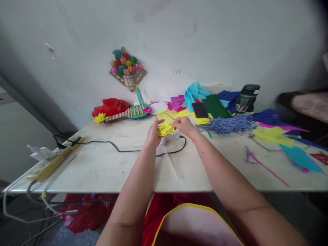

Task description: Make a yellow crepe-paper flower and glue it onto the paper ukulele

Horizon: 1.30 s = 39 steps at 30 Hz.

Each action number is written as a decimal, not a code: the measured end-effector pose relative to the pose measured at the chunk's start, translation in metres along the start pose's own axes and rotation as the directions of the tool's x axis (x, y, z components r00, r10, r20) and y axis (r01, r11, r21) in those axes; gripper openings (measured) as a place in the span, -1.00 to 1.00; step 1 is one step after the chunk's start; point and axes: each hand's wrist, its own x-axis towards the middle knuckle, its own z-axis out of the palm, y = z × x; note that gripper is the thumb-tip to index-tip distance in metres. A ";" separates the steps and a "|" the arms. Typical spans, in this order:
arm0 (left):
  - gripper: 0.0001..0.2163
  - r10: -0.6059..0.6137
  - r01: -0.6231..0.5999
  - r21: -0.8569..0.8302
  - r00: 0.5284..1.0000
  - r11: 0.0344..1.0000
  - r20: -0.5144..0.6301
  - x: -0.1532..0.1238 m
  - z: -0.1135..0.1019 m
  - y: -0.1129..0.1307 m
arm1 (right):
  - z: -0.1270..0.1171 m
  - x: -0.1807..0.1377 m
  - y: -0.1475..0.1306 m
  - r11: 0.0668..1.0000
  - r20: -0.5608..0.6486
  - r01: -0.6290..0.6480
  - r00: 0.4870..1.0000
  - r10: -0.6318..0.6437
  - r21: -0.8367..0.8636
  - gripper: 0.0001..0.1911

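Observation:
A ruffled yellow paper flower [166, 129] is held above the table, in front of me. My left hand [153, 132] is closed round its left side. At the flower's right edge, the fingers of my right hand [183, 124] are pinched together on the paper; their tips are partly hidden. Just below the flower lies what looks like a white glue gun [164, 140], with a clear glue stick [171, 165] pointing towards me and a black cord [112, 145]. Yellow paper sheets [164, 115] lie behind my hands.
A yellow power strip [53, 160] sits at the left edge. A guitar-shaped craft [130, 113] and a glue tube [139, 95] are at the back. On the right are a phone [200, 110], purple-blue strings [228, 124], a dark jar [247, 98] and coloured paper scraps [274, 135].

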 end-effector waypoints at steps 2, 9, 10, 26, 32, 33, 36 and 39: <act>-0.59 -0.046 0.046 0.013 0.999 0.999 0.023 0.000 0.000 0.001 | 0.000 0.000 -0.001 1.000 0.016 -0.013 1.000 0.013 -0.013 -0.81; -0.61 -0.131 0.130 0.051 0.991 0.990 0.013 0.000 -0.002 0.001 | 0.002 0.003 0.004 0.997 0.011 0.011 1.000 -0.011 -0.078 -0.76; -0.61 -0.131 0.131 0.063 0.991 0.989 0.005 0.000 -0.001 0.000 | 0.003 0.004 0.005 0.995 0.006 0.021 1.000 -0.020 -0.094 -0.76; -0.83 0.190 -0.197 -0.063 0.977 0.978 -0.101 0.005 0.001 -0.006 | -0.001 -0.005 -0.008 0.996 0.064 -0.082 0.995 0.080 0.033 -0.72; -0.75 0.234 -0.231 -0.082 0.971 0.970 0.041 0.007 0.004 -0.016 | 0.004 -0.003 -0.008 0.967 0.033 -0.180 0.984 0.177 0.177 -0.91; -0.74 0.223 -0.217 -0.084 0.972 0.973 0.070 0.007 0.004 -0.016 | 0.004 -0.002 -0.007 0.964 0.026 -0.181 0.984 0.179 0.194 -0.93; -0.71 0.138 -0.131 -0.055 0.977 0.990 0.161 0.007 0.002 -0.012 | 0.003 0.001 -0.002 0.960 0.006 -0.172 0.984 0.176 0.221 -0.96; -0.68 0.044 -0.059 0.063 0.975 0.996 0.218 0.005 -0.002 -0.005 | 0.001 0.003 0.002 0.972 -0.018 -0.130 0.991 0.136 0.196 -0.96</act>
